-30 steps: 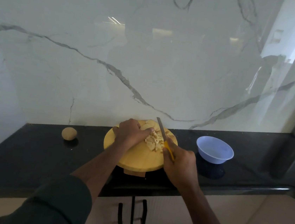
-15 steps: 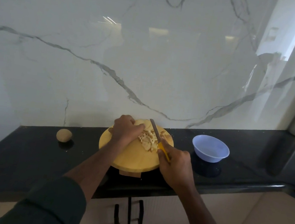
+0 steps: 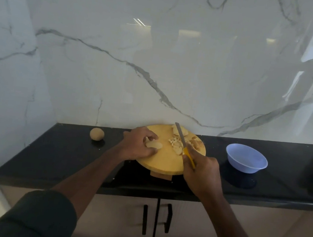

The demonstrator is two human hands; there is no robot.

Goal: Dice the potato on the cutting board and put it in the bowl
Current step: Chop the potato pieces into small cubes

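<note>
Potato slices had just been split off from the pile: the left hand, which half a second before lay bunched over the cut pieces beside the blade, had drawn back toward the left edge of the cutting board and now pinched a pale potato slice between thumb and curled fingers, flat against the wood. The right hand kept its closed grip on the yellow handle of the knife, whose blade pointed away from the person and lay across the heap of potato pieces at the far right of the board. Some of that heap was already in small cubes; other parts still looked like whole slices, and a few lay touching the far rim.

Judged from this, dicing was partway through, and the person seemed to be setting up a fresh slice for cutting, clear of the finished cubes. The blue bowl stood on the black bench well to the right of the board and appeared to hold nothing, so the transfer had not begun. A second, whole potato sat untouched on the bench to the left, apart from the board.
</note>
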